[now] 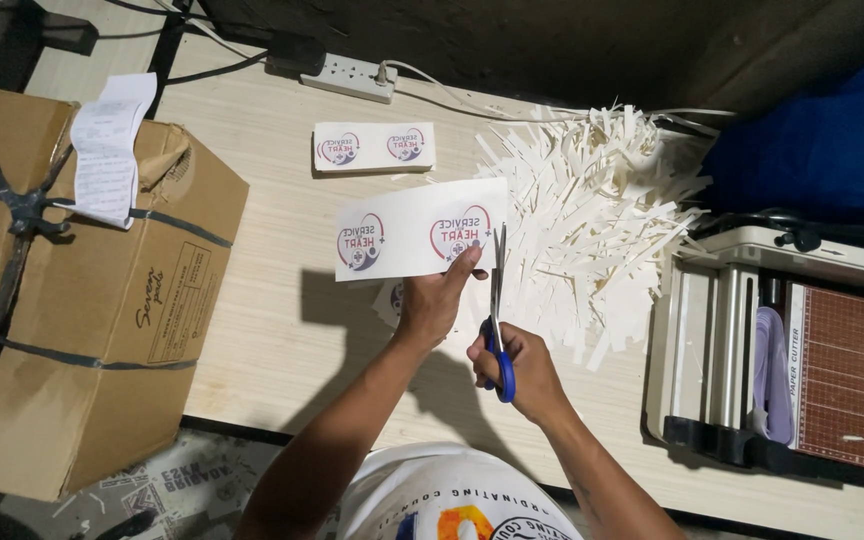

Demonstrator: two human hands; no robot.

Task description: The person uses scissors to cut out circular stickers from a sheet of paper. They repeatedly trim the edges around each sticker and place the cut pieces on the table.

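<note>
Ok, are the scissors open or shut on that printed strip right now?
Nearly shut. The blades of the scissors lie almost together, running up along the right edge of the printed strip; right hand works the blue handles, left hand holds the strip.

cardboard box [82, 290], power strip [349, 76], paper cutter [802, 350]

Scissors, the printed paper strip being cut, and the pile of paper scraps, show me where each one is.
Scissors [498, 300]: head view, on the metal blades.
Printed paper strip [407, 228]: head view, blank middle of the strip.
Pile of paper scraps [592, 215]: head view, centre of the heap.
</note>
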